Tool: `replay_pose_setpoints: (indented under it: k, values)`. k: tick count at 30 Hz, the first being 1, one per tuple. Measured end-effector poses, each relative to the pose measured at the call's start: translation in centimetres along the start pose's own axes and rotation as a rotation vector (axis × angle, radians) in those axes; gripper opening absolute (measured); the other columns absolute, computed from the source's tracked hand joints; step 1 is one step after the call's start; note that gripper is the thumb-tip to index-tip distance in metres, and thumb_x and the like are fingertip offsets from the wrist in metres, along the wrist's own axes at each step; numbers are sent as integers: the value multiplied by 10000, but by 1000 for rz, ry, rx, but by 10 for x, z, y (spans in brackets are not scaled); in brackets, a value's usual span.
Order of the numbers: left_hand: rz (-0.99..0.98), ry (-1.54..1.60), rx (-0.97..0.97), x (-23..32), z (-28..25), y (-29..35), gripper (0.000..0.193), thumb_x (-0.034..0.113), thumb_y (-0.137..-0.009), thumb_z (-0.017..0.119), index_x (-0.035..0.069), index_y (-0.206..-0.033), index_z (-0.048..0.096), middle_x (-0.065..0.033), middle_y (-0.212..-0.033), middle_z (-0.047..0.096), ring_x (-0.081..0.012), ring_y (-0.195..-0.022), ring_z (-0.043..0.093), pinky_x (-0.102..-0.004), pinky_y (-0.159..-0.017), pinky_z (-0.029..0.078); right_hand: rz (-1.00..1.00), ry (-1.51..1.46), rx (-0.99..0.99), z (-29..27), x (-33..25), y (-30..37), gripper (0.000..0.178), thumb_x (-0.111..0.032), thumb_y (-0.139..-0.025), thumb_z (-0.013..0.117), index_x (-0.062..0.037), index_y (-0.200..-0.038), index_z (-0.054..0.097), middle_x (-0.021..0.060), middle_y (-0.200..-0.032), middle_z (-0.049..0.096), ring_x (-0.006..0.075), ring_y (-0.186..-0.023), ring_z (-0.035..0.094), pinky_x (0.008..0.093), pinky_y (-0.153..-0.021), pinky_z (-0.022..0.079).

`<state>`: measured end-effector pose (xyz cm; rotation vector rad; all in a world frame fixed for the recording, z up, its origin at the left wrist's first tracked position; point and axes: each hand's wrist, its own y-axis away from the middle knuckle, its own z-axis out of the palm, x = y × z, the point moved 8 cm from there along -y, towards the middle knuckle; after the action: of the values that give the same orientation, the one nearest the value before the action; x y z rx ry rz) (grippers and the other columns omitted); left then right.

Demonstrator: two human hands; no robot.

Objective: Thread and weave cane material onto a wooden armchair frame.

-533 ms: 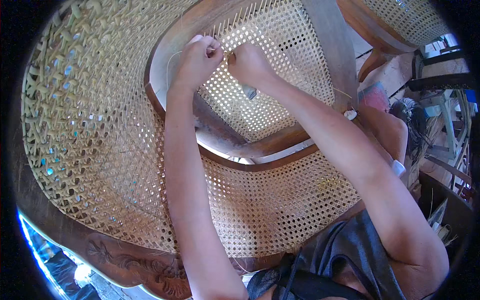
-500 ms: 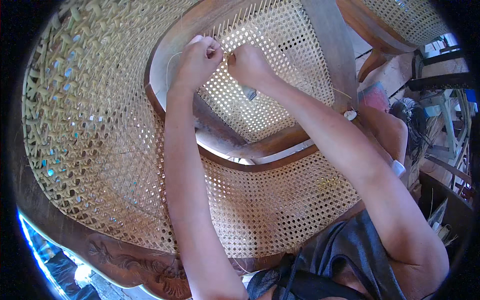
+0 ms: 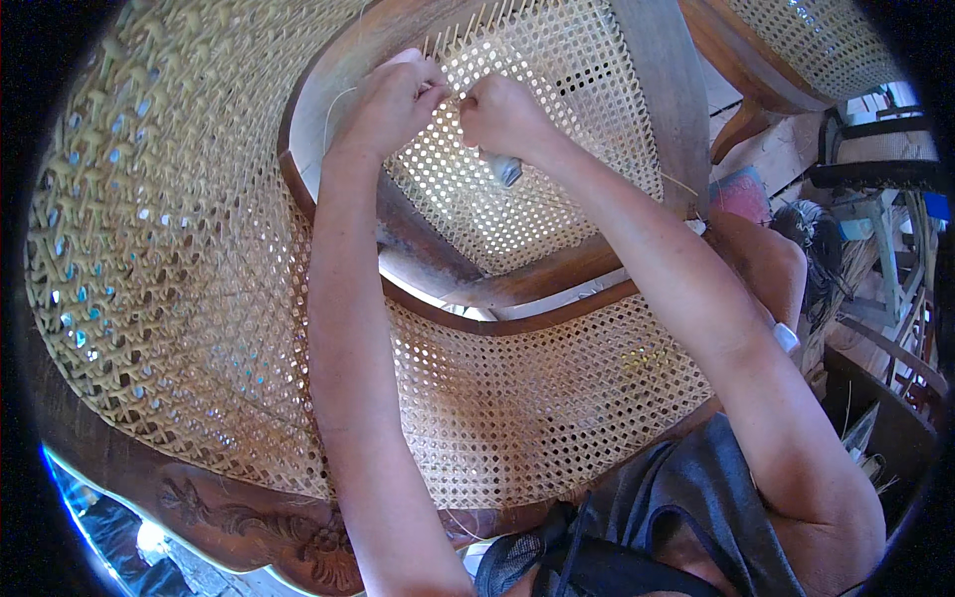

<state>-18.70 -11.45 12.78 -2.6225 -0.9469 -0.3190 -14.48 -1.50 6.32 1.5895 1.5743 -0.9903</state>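
Note:
A woven cane panel (image 3: 557, 129) fills the wooden seat frame (image 3: 676, 109) before me. Both hands work over its left part, close together but apart. My left hand (image 3: 398, 104) is closed, fingertips pinched on a thin cane strand (image 3: 331, 104) that loops out on the hand's left. My right hand (image 3: 505, 114) is closed around a tool with a greyish, blunt-ended handle (image 3: 507, 171) jutting out below the fist. The tool's working end is hidden. Several loose cane ends (image 3: 468, 32) stand up along the panel's far edge.
The chair's curved cane back (image 3: 169, 259) wraps round the left and near side, with a carved dark wooden rim (image 3: 259, 517). Another cane chair (image 3: 786, 60) stands far right. A pink-and-blue object (image 3: 741, 194) and a bundle of dark strands (image 3: 811, 249) lie at the right.
The whole view has shifted slightly. My right hand has turned a little, so more of the tool's handle shows. My left hand stays pinched beside it.

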Motion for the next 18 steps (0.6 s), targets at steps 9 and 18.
replay_pose_setpoints:
  k: [9, 18]
  values:
    - [-203, 58, 39, 3, 3, 16, 178, 73, -829, 699, 72, -1007, 695, -95, -962, 617, -296, -786, 646, -358, -750, 522, 169, 263, -75, -14, 21, 17, 390, -273, -930, 576, 79, -801, 686, 258, -774, 675, 351, -739, 700, 428, -704, 565]
    - [-623, -628, -7, -7, -49, 31, 206, 222, -911, 601, 170, -1098, 671, -129, -1019, 691, -348, -944, 674, -458, -853, 539, 244, -255, -82, -51, 58, 66, 329, -345, -952, 583, -52, -1075, 665, 116, -876, 697, 308, -658, 665, 445, -666, 528]
